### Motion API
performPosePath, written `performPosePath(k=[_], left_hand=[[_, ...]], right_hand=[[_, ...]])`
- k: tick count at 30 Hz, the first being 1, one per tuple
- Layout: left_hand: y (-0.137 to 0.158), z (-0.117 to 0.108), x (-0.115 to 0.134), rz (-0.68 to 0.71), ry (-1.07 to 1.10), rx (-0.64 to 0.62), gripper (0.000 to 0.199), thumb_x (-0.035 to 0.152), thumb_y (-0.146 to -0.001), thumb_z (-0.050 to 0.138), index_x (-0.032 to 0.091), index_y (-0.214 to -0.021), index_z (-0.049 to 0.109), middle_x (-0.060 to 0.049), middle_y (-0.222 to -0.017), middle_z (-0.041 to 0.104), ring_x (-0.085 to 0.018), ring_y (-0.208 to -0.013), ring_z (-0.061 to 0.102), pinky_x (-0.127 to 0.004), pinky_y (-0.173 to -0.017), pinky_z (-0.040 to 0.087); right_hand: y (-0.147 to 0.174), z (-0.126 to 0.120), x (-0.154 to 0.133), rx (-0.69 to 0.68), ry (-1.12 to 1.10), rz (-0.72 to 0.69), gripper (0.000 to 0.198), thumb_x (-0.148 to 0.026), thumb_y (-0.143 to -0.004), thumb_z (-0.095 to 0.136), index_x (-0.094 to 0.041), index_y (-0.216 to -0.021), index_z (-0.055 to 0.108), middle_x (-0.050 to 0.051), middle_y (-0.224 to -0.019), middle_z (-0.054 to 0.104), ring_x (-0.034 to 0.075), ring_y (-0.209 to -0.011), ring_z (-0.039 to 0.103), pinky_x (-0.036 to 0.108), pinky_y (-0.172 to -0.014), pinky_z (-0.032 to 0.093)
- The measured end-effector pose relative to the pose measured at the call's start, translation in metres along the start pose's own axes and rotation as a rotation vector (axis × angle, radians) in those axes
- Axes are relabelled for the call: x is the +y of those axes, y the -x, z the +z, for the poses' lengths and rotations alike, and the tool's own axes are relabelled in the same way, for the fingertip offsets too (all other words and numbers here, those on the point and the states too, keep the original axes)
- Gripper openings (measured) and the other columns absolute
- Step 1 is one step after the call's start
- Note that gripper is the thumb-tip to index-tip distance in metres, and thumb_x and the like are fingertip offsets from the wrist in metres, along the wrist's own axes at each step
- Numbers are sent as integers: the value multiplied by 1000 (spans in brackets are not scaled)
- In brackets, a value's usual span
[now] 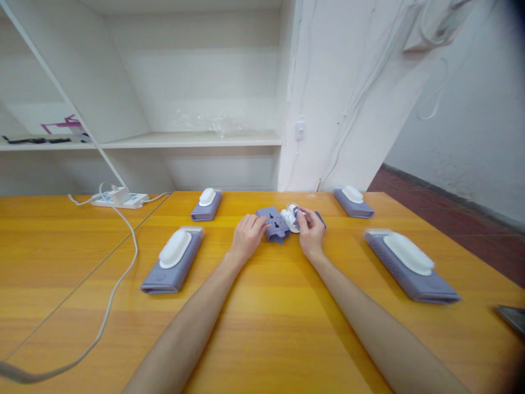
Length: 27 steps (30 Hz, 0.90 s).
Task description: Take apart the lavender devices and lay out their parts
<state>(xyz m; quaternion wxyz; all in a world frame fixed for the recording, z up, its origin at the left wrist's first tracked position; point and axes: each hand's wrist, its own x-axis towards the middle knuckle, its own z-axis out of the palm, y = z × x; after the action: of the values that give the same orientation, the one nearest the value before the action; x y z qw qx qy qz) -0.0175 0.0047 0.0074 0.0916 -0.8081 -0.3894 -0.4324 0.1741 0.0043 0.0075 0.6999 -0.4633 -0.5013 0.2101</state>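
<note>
A purple-grey plastic casing (274,221) with dark cut-out slots lies on the table in front of me. My left hand (247,234) grips its left edge between thumb and fingers. To the right of the casing, my right hand (310,232) pinches a small cylindrical part with a pale end (294,209). White parts with thin wires (289,220) lie between the casing and my right fingers. Another purple-grey piece (321,220) shows partly behind the right hand, which hides most of it.
Flat purple-grey units with white oval tops stand at near left (174,260), far left (206,204), far right (353,201) and near right (412,265). A white power strip (123,198) and its cable (123,279) run along the left. Behind is a white shelf (192,140).
</note>
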Motion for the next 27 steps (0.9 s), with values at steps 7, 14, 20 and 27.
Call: performPosePath(k=[7,14,20,27], left_hand=[[1,0,2,-97,135,-14,23,38,-87,49,21,-96,62,-9,-82,61,-22,-81,53,-31,-74,39],[2,0,-2,-310,310,41,18,35,-87,49,22,-82,61,-7,-79,61,-20,-77,54,-28,-72,35],[-1,-1,-9,-645,409,258,17,39,-85,53,23,-87,59,-1,-67,57,-18,-60,52,-25,-62,29],[-5,-6,-2,-621,264,150,25,44,-88,46,22,-97,54,0,-64,59,-18,-58,55,-24,-57,26]], right_hand=[[1,1,1,-8,35,-52,38,-45,-84,48,-14,-105,58,3,-76,58,15,-63,54,26,-56,46],[3,-1,-1,22,151,-133,43,-42,-86,43,-16,-120,49,4,-82,55,17,-73,54,30,-68,45],[-2,-5,-4,156,312,-131,46,-42,-89,38,-16,-127,41,8,-97,54,19,-85,53,34,-79,42],[-7,-10,-7,301,604,-112,44,-34,-83,45,-17,-124,44,10,-102,54,25,-100,47,44,-89,32]])
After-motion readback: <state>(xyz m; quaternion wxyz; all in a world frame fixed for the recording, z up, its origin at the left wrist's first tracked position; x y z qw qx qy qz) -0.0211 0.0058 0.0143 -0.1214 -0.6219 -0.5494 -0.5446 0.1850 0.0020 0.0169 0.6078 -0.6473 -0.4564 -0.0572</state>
